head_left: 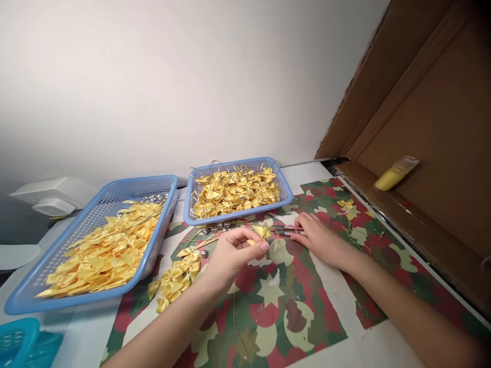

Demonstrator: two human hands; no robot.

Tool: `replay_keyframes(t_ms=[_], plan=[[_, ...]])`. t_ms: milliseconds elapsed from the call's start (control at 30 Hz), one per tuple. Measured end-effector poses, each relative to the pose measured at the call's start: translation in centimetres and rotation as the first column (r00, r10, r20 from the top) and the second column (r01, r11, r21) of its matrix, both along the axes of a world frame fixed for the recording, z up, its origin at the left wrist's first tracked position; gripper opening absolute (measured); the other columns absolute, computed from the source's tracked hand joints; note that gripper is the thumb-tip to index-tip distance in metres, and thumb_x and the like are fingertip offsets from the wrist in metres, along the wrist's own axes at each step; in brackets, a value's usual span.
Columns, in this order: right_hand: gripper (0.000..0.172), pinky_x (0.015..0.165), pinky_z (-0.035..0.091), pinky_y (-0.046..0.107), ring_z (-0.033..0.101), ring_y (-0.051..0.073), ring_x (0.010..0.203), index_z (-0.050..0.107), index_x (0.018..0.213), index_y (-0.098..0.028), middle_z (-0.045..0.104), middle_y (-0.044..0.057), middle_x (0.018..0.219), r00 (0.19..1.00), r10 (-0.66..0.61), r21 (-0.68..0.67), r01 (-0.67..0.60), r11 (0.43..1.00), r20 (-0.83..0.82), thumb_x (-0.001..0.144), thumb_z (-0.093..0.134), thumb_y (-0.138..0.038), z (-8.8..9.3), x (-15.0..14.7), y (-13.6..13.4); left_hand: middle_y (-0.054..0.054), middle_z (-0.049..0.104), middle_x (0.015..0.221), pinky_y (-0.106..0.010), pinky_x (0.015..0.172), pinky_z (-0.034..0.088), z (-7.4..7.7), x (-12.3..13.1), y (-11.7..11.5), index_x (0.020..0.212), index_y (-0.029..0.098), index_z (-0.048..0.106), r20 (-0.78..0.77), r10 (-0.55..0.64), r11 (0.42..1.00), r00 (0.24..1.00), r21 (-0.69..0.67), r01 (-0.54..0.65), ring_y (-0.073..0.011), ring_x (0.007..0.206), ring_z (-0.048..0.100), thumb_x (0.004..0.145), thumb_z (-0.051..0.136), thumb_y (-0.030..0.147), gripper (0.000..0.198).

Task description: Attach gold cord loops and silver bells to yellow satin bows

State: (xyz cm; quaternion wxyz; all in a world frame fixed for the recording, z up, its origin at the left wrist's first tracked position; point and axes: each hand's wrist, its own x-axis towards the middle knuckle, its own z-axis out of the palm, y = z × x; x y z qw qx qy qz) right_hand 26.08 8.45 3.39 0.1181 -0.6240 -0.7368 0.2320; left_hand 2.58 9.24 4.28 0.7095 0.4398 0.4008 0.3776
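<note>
My left hand pinches a yellow satin ribbon bow between thumb and fingers, above a camouflage-patterned sheet. In my right hand are thread snips, their two dark arms pointing left at the bow. Whether the tips touch it, I cannot tell. Left of my left wrist lies a small pile of yellow bows. Beside that pile is a silver jingle bell, and several more bells sit farther back, near thin gold cords.
A blue basket of yellow bows stands at left. Behind my hands is another blue basket with corded bows. Cardboard walls the right side, with a yellow-filled tube against it. A teal basket occupies the lower left corner.
</note>
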Motion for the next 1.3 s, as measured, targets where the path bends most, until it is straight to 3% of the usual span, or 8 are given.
replay_keyframes(t_ms=[100,233,367,533,833,1300], plan=[[0.016,0.071,0.047,0.031,0.060,0.019,0.085,0.047,0.098,-0.022,0.061,0.005,0.093,0.954,-0.050,-0.063,0.033,0.998,-0.295,0.100,0.037,-0.035,0.3,0.2,-1.9,0.004,0.063,0.060,-0.015,0.052,0.045,0.2,0.3,-0.4,0.071,0.016,0.064,0.058,-0.001,0.999,0.998,-0.044,0.004,-0.0058,0.053,0.056,0.065,0.085,0.025,0.024],[0.016,0.071,0.047,0.026,0.060,0.017,0.086,0.049,0.103,-0.023,0.061,0.003,0.093,0.851,0.095,0.003,-0.109,0.994,-0.516,0.099,0.038,-0.033,0.7,-0.1,-3.9,0.005,0.061,0.061,-0.014,0.053,0.045,0.5,0.7,-0.8,0.076,0.016,0.060,0.120,-0.024,0.998,0.992,-0.062,0.032,-0.0043,0.053,0.055,0.068,0.084,0.022,0.026],[0.011,0.065,0.046,0.024,0.059,0.014,0.072,0.050,0.102,-0.022,0.060,0.001,0.083,0.833,0.173,0.121,-0.128,0.984,-0.525,0.096,0.043,-0.029,0.3,-0.8,-4.3,0.005,0.061,0.064,-0.014,0.053,0.045,0.7,0.9,-1.1,0.076,0.016,0.057,0.123,-0.040,0.997,0.992,-0.058,0.047,-0.0042,0.054,0.055,0.071,0.082,0.024,0.027],[0.011,0.063,0.046,0.024,0.060,0.014,0.072,0.049,0.103,-0.022,0.062,0.001,0.083,0.845,0.145,0.174,-0.063,0.983,-0.515,0.096,0.044,-0.027,-0.2,-1.0,-4.1,0.005,0.060,0.065,-0.014,0.053,0.042,1.0,1.1,-1.2,0.076,0.016,0.055,0.104,-0.069,0.994,0.992,-0.074,0.077,-0.0043,0.055,0.052,0.072,0.081,0.025,0.027],[0.013,0.063,0.046,0.025,0.064,0.017,0.078,0.051,0.102,-0.022,0.065,0.004,0.087,0.862,0.100,0.140,-0.034,0.990,-0.496,0.096,0.045,-0.030,-0.4,-0.8,-4.3,0.004,0.059,0.069,-0.015,0.058,0.043,0.6,1.0,-1.3,0.077,0.016,0.056,0.089,-0.133,0.990,0.987,-0.038,0.137,-0.0049,0.061,0.053,0.076,0.078,0.022,0.023],[0.020,0.066,0.045,0.026,0.056,0.016,0.077,0.053,0.099,-0.021,0.058,0.003,0.084,0.729,0.028,0.002,-0.036,0.999,-0.684,0.098,0.044,-0.038,-0.7,-1.5,-4.4,0.003,0.057,0.068,-0.018,0.056,0.042,0.9,1.2,-1.4,0.074,0.016,0.054,0.027,-0.138,0.989,0.990,-0.041,0.140,-0.0067,0.058,0.052,0.072,0.081,0.030,0.030]])
